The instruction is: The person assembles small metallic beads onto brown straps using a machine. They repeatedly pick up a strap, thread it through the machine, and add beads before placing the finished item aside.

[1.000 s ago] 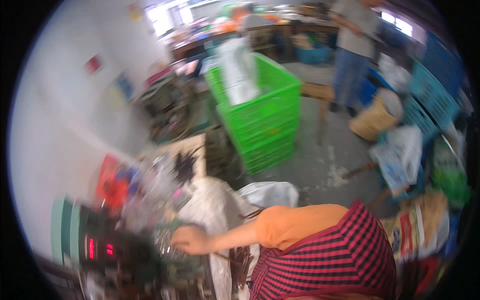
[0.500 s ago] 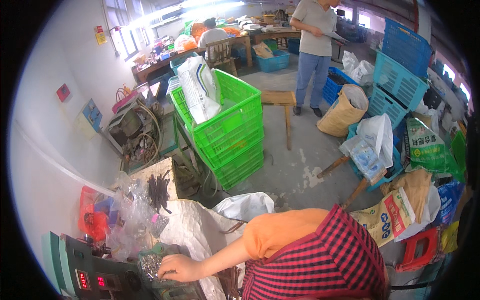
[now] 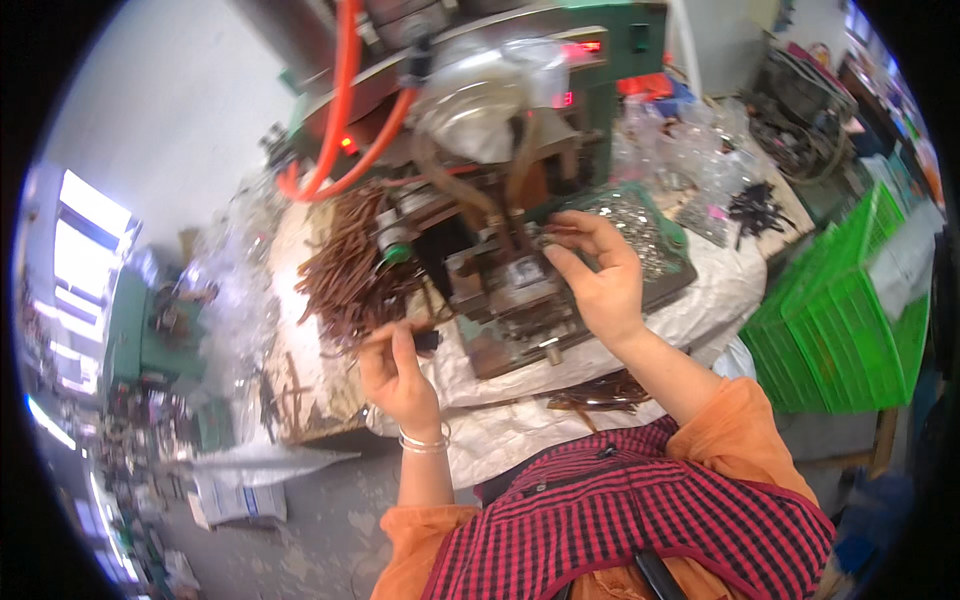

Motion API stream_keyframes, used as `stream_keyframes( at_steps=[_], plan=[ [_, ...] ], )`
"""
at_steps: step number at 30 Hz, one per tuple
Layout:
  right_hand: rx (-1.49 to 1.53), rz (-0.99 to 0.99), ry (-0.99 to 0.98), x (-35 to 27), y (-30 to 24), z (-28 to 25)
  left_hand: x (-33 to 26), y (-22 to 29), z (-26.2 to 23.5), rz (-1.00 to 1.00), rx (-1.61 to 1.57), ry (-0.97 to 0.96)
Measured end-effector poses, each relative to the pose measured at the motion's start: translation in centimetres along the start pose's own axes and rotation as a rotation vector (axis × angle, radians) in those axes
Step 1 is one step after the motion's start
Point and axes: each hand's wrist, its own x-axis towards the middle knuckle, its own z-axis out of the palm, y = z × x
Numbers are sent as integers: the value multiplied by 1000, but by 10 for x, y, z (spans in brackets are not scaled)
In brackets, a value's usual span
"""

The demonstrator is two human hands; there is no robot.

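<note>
My left hand (image 3: 400,378) is closed in a pinch on a short dark strip (image 3: 428,341), just in front of a heap of brown strips (image 3: 355,260). At the press's small metal die (image 3: 525,272), my right hand (image 3: 610,280) reaches in from the right, thumb and fingers drawn together by the die's edge. Whatever sits between those fingertips is too small to make out. Right behind that hand lies a green tray (image 3: 680,240) of small shiny metal pieces (image 3: 635,225). Above the die, the green press (image 3: 640,85) carries a plastic-wrapped part.
Orange hoses (image 3: 345,100) loop down at the press's left. Clear plastic bags (image 3: 690,150) and black strips (image 3: 760,207) lie at the back right. White sacking (image 3: 725,295) covers the bench front. Stacked green crates (image 3: 830,320) stand to the right; another green machine (image 3: 150,335) is at the left.
The view has swung from the room to the press. My right hand has gone from the tray of metal pieces to the die. My left hand, unseen before, now shows with the dark strip.
</note>
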Motion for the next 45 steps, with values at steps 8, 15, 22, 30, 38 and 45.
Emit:
stream_keyframes(
  at_steps=[8, 15, 22, 30, 38, 45],
  plan=[
    [30, 322, 26, -12, 3, 30, 61, 38, 24, 169, 134, -184],
    [-43, 141, 86, 8, 36, -4, 69, 38, 51, 402, -58, -60],
    [145, 311, 128, 7, 3, 17, 68, 34, 55, 361, -31, -39],
    [-400, 88, -572, 31, 75, -149, 0, 32, 2, 480, 104, -158],
    [-1059, 317, -491, -72, 49, -221, -60, -54, -117, -239, 308, 279],
    [-1122, 364, -547, -94, 60, -198, -74, -60, -134, -264, 349, 196]
  ],
)
